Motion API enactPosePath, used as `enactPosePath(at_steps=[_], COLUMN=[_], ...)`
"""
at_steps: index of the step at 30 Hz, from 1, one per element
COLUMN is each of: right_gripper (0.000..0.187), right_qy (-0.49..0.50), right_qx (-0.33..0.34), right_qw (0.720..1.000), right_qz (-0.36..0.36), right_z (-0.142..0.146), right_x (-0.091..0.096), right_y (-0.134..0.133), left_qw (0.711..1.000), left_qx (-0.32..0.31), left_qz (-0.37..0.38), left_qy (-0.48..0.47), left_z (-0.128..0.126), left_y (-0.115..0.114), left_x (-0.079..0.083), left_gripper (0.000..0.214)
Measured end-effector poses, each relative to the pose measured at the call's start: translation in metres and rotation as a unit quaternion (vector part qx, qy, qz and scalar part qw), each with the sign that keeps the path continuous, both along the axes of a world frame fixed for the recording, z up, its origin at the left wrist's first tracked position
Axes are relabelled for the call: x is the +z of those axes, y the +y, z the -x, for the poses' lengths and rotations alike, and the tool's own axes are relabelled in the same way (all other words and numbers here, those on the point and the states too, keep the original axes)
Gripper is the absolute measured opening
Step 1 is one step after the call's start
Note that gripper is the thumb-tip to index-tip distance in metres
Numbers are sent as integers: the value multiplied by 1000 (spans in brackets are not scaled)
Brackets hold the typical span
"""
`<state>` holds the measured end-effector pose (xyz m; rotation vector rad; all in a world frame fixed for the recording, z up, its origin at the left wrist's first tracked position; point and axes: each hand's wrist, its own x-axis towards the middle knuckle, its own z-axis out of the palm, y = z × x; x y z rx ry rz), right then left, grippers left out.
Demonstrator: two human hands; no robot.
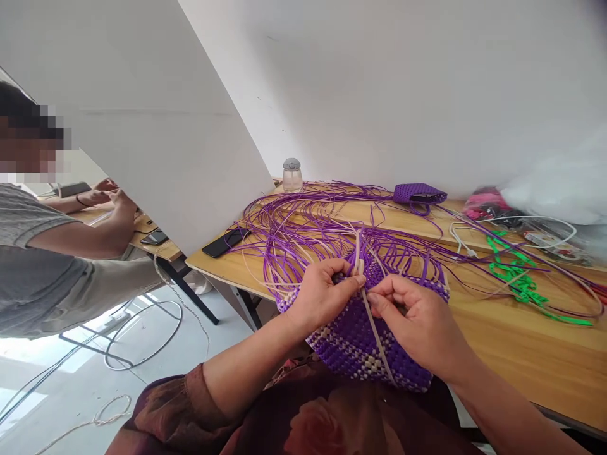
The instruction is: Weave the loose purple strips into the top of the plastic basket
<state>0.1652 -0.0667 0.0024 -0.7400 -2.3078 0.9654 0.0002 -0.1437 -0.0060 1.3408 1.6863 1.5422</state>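
A half-woven basket (351, 341) of purple and cream plastic strips leans against my lap and the table edge, its many loose strip ends fanning out behind it. My left hand (325, 291) pinches a cream strip (359, 249) at the basket's upper edge between thumb and forefinger. Close beside it, my right hand (410, 309) has thumb and fingers closed on the same cream strip or one next to it, whose tail (379, 344) hangs down across the woven wall. The exact crossing of the strips is hidden under my fingertips.
On the wooden table (502, 341) lie a black phone (225, 242), a small purple woven piece (420, 192), green strips (521, 272) and a white cable (531, 219). A bottle (292, 175) stands at the back. Left, beyond a white partition (156, 114), another person (47, 253) sits working.
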Motion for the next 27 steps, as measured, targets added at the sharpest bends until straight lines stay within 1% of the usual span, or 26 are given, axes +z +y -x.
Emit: enactPosePath(at_steps=[1,3,4,5,6,8,9,11,12,13,14,16,17,18,19,21,22,24,27], right_gripper=[20,14,9,11,20,37,40,36,32,28,25,14,8,5,7,13,15,17,18], right_qy=[-7,0,16,34,51,64,61,65,80,100,121,142,136,121,106,83,79,75,71], right_qx=[1,-3,-3,4,21,74,108,166,180,180,166,94,53,22,2,-3,3,4,1], right_qw=[999,986,972,954,935,898,882,858,856,864,881,931,954,971,982,994,996,997,997], right_qz=[-43,-168,-235,-297,-351,-429,-455,-482,-477,-458,-426,-323,-264,-207,-155,-75,-48,-20,7], right_z=[-1,-4,-6,-8,-9,-13,-14,-15,-15,-13,-11,-4,0,4,8,15,17,20,22], right_x=[-2,-4,-6,-7,-8,-10,-10,-6,-2,3,8,19,24,27,29,29,27,23,20], right_y=[0,2,4,7,10,15,17,17,16,14,12,11,12,15,18,25,27,29,29], left_qw=[1000,1000,1000,1000,1000,1000,999,999,999,999,999,999,999,999,998,998,997,997,998], left_qx=[-5,-14,-18,-20,-22,-30,-35,-40,-42,-41,-41,-44,-46,-50,-55,-63,-66,-67,-54], left_qz=[-3,-5,-4,-4,-3,-1,0,3,4,3,2,4,8,13,17,22,24,26,29], left_qy=[-2,0,3,5,6,2,-1,-5,-3,0,6,11,9,7,6,8,11,10,-10], left_z=[0,0,1,1,1,2,2,2,2,1,1,2,2,2,3,4,4,4,2], left_y=[0,0,0,1,1,1,1,1,1,1,1,1,1,0,-1,-2,-3,-4,-3], left_x=[0,1,2,3,4,6,7,8,8,7,6,5,5,5,5,6,7,9,10], left_gripper=[22,23,23,22,22,22,22,22,22,22,22,23,25,26,28,30,31,32,33])
